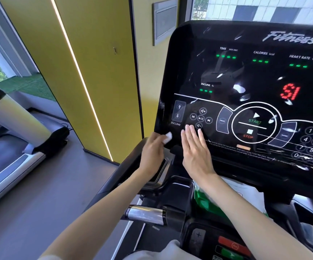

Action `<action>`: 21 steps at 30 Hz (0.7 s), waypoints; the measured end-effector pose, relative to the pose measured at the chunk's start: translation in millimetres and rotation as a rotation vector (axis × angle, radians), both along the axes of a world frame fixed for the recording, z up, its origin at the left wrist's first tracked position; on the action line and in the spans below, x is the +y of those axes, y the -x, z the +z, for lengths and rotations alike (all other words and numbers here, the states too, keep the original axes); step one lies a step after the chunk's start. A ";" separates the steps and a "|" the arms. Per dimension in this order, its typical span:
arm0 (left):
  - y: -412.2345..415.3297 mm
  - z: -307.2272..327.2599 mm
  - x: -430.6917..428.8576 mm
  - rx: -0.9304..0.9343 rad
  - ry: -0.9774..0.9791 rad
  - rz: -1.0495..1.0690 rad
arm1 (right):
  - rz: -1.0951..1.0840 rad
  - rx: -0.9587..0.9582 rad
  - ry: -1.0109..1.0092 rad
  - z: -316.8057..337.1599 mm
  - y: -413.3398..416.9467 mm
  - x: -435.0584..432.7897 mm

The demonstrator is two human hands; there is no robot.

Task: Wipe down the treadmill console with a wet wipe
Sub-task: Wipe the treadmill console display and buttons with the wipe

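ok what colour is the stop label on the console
Red; the STOP label shows best in the head view.

Bunched white wipe (168, 137), against black console (255, 81) corner

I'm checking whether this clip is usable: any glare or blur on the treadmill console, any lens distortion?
Head view: the glossy console carries white reflections and streaks; the left hand holding the wet wipe is motion-blurred, the right hand sharper; the wide-angle lens stretches the frame edges.

We see a person's left hand (152, 152) and right hand (196, 154), forearms (114, 194) bare, white clothing (163, 251) along the lower edge.
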State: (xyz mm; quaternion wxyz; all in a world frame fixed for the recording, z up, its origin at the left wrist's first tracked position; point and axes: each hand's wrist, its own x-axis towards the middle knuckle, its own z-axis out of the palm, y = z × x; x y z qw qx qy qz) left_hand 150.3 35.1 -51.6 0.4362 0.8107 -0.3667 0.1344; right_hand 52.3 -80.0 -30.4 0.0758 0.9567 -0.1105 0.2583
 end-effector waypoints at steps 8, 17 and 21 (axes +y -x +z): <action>-29.9 33.6 -8.8 -0.024 0.114 0.120 | -0.010 -0.025 0.029 -1.7 0.1 -1.9; -19.6 20.3 -9.0 -0.026 0.121 0.116 | -0.029 -0.009 0.095 0.5 -0.5 -1.0; -38.3 65.7 -33.5 -0.022 0.212 0.161 | -0.001 0.020 0.196 9.0 1.2 -8.9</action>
